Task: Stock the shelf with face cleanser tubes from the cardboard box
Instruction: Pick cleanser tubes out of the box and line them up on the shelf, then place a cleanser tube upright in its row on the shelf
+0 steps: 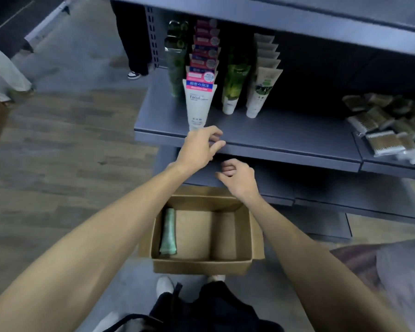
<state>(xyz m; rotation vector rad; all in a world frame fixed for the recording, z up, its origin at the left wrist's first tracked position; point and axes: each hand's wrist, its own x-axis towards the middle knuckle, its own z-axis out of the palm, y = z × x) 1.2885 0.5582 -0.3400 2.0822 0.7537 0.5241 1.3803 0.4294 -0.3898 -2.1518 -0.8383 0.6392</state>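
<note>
Grey metal makes up the shelf (273,130), where rows of face cleanser tubes stand upright on their caps. The front white tube (198,104) stands just behind the left hand (199,147), which hovers at the shelf's front edge with fingers loosely spread, grasping nothing. The right hand (235,178) hangs below the shelf edge, fingers loosely curled and empty. On the floor under the shelf sits the cardboard box (201,264), one pale green tube (168,232) lying along its left wall. Packs of cotton swabs (381,130) pile at the shelf's right end. Wood-look flooring (58,152) spreads left of the shelf.
</note>
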